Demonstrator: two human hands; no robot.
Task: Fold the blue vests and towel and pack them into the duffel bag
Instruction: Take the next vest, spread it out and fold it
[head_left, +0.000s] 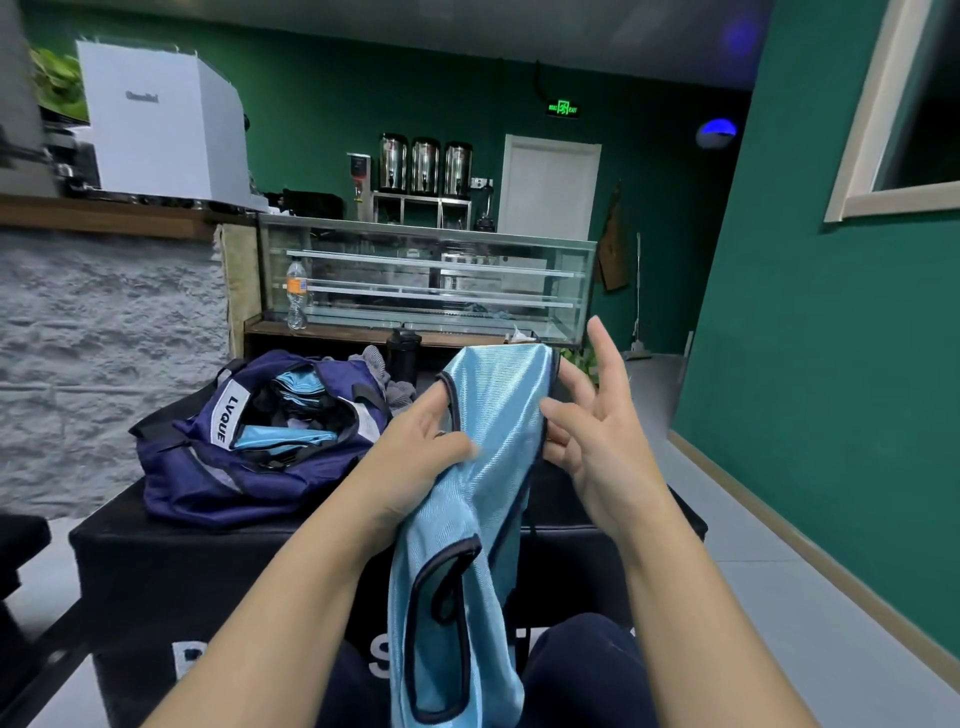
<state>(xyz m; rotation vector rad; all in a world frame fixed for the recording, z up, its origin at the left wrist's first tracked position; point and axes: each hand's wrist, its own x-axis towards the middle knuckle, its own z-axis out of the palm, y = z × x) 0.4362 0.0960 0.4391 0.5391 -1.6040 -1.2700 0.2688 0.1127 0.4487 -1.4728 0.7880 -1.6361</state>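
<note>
I see my left hand (415, 441) gripping the light blue vest (467, 493); my right hand (592, 415) pinches its edge, upper fingers spread.

Single head-worn view, forward and down, close over the forearms.

Open duffel bag (249, 441) takes counter (613, 499) left half; mouth reachable from above. Black bottle (403, 353) and grey cloth (387, 382) block behind it. Right half bare.
</note>
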